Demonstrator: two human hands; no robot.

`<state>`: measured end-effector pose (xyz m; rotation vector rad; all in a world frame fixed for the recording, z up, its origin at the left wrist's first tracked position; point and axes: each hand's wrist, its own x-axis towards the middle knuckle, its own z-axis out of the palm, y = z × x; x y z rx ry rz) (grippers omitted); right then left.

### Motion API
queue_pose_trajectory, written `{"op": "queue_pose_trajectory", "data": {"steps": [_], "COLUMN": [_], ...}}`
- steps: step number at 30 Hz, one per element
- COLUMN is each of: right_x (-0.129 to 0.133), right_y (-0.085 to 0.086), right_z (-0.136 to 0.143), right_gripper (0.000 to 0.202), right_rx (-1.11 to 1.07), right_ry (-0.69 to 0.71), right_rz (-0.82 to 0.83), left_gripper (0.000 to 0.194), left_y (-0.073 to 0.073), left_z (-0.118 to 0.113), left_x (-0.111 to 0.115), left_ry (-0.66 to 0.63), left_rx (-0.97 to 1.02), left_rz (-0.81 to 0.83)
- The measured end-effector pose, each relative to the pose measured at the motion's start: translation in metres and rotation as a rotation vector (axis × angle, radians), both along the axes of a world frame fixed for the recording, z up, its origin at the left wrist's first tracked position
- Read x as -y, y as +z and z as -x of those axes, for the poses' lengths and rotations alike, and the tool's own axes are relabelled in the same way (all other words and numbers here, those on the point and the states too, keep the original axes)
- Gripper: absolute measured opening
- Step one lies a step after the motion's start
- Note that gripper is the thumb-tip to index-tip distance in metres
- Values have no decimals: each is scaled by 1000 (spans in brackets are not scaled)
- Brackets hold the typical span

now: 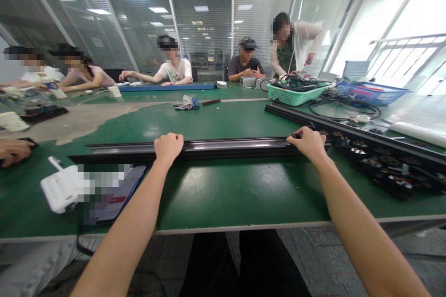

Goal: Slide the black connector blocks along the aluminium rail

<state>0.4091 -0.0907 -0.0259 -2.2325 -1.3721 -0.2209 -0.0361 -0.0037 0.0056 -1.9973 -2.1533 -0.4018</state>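
A long black metal profile lies crosswise on the green table, with a shiny strip along its length. Toward its left part, my left hand is closed around the profile. My right hand is at the right end, its fingers bent and pinched at a small dark piece too small to make out. Right of that hand, another long dark profile runs diagonally beside black trays of small parts.
Near my left forearm lie a phone and a white device. Farther back are a crumpled cloth, a green basket of cables, a blue basket and a blue bar. Several people sit or stand around; another person's hand rests at left.
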Motion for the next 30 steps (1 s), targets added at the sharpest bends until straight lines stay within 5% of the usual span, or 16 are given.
{"op": "queue_pose_trajectory", "data": {"steps": [30], "right_x": [7], "right_y": [1], "right_z": [-19], "right_gripper": [45], "right_rx": [49], "right_ry": [-90], "right_rz": [38], "left_gripper": [52], "left_y": [0], "left_z": [1], "left_x": [1], "left_ry": [-6], "left_rx": [0], "left_rz": [-13]}}
